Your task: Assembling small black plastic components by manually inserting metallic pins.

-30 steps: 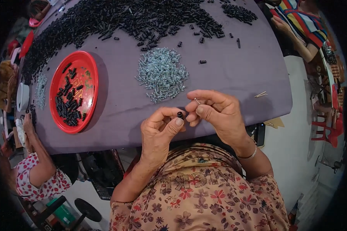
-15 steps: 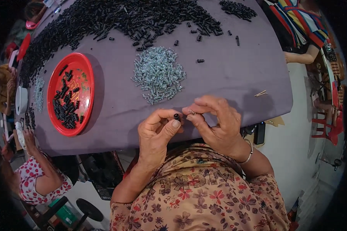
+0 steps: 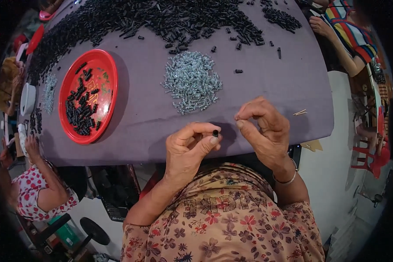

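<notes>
Between thumb and forefinger, my left hand pinches a small black plastic tube, its round end facing up. To the right and apart from it, my right hand is closed in a pinch. A tiny reddish speck shows at its fingertips, too small to make out. Just beyond my hands lies a heap of small silvery coil springs on the grey cloth. At the left, a red oval tray holds several black plastic pieces.
A large spread of black plastic pieces covers the table's far side. One loose black piece and thin pale sticks lie to the right. People sit at the left and far right, one with a hand at the table's edge.
My right hand has drawn away from the left, up and to the right. The coil spring seen in its fingertips is no longer clearly visible. The view has shifted slightly.
</notes>
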The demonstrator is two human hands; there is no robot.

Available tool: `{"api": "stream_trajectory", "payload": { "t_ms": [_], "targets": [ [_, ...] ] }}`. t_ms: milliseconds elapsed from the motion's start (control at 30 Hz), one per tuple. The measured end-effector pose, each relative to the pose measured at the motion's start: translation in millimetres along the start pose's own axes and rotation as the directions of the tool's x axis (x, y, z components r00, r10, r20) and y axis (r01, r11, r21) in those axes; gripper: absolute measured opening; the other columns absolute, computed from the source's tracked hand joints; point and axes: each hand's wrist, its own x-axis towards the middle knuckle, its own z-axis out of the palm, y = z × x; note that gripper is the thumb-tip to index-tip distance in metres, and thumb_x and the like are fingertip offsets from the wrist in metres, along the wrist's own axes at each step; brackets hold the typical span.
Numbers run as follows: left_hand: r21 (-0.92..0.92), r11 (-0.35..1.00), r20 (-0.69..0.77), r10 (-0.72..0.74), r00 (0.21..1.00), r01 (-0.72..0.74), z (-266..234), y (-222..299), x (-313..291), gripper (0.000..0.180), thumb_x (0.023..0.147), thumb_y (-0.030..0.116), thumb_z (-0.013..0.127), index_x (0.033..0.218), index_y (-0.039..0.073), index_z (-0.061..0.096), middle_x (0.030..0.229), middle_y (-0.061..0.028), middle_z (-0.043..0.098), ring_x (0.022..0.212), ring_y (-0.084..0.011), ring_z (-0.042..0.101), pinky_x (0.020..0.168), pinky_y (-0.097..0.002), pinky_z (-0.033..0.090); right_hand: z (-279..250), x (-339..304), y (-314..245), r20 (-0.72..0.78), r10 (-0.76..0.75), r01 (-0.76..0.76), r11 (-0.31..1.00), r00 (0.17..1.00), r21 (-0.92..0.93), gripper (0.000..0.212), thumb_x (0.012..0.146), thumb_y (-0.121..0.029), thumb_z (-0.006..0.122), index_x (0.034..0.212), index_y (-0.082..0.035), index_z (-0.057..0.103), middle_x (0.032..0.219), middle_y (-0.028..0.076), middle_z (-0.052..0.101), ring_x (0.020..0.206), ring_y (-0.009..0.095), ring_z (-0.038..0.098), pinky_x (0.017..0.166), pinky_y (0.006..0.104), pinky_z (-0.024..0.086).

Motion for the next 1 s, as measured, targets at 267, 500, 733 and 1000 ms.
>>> {"api": "stream_trajectory", "payload": {
  "t_ms": [267, 500, 733, 1000],
  "targets": [
    [0.121, 0.985, 0.058, 0.119, 0.991, -0.125, 5, 3, -4, 0.018, 0.081, -0.007, 0.065, 0.099, -0.003, 0.062, 0.085, 0.0003, 0.052, 0.076, -0.0052, 0.051, 0.068, -0.0185, 0.043, -2, 2, -21, 0.232, -0.196, 0.249, 0.941, 0.953, -0.23, 0.017, 0.073, 0.001, 0.067, 0.089, -0.003, 0.064, 0.083, 0.006, 0.061, 0.074, 0.024, 0.056, 0.064, 0.033, 0.045],
    [0.166, 0.967, 0.067, 0.184, 0.981, -0.192, 6, 0, -6, 0.019, 0.081, -0.008, 0.064, 0.098, -0.001, 0.063, 0.085, 0.0003, 0.051, 0.075, -0.0048, 0.05, 0.066, -0.0184, 0.042, 0, 0, -30, 0.29, -0.2, 0.311, 0.856, 0.936, -0.414, 0.019, 0.07, -0.002, 0.068, 0.09, -0.003, 0.065, 0.085, 0.006, 0.059, 0.077, 0.024, 0.056, 0.064, 0.0336, 0.045],
    [0.36, 0.875, 0.062, 0.324, 0.944, -0.324, 7, -6, -4, 0.021, 0.075, -0.009, 0.065, 0.094, -0.001, 0.063, 0.081, -0.006, 0.058, 0.069, -0.0112, 0.056, 0.061, -0.0231, 0.045, -4, -4, -37, 0.295, -0.169, 0.303, 0.811, 0.94, -0.501, 0.021, 0.068, -0.002, 0.069, 0.088, -0.002, 0.064, 0.08, 0.006, 0.056, 0.07, 0.024, 0.052, 0.061, 0.0336, 0.042],
    [0.649, 0.618, 0.188, 0.437, 0.88, -0.445, 10, 1, -2, 0.023, 0.069, -0.009, 0.066, 0.09, -0.001, 0.063, 0.082, -0.0124, 0.059, 0.071, -0.0245, 0.062, 0.06, -0.0307, 0.049, -3, -10, -38, 0.343, -0.121, 0.321, 0.715, 0.932, -0.621, 0.018, 0.068, -0.006, 0.067, 0.085, -0.004, 0.062, 0.075, 0.006, 0.051, 0.071, 0.024, 0.048, 0.063, 0.0343, 0.039]
  ]
}}
